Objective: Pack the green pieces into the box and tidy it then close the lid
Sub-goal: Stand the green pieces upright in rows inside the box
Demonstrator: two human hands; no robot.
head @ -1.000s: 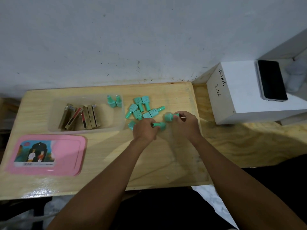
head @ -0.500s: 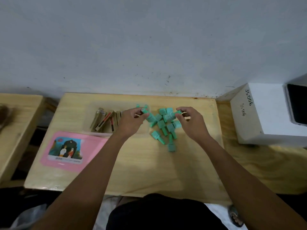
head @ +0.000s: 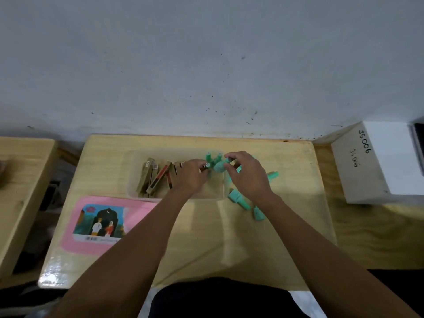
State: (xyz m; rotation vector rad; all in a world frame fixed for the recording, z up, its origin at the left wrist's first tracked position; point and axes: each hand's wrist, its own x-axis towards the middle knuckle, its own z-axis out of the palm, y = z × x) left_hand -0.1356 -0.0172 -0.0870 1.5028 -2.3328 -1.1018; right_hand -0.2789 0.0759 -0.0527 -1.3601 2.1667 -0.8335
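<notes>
A clear plastic box (head: 135, 180) sits on the wooden table (head: 206, 244), with several tan and red sticks (head: 151, 177) in its left half. My left hand (head: 190, 177) pinches a green piece (head: 208, 165) over the box's right half. My right hand (head: 249, 177) holds another green piece (head: 220, 167) at the box's right edge. Two green pieces (head: 212, 157) stand in the box's far right corner. More green pieces (head: 239, 199) lie on the table right of the box, partly hidden by my right hand.
The pink lid (head: 101, 223) with a picture lies flat at the front left of the box. A white box (head: 371, 161) marked JS006 stands at the right with a dark phone (head: 417, 143) on top. Another wooden table (head: 20, 180) is at the left.
Both hands have carried their green pieces left from the loose pile to over the box's right half. The camera view has shifted, so the table sits further right.
</notes>
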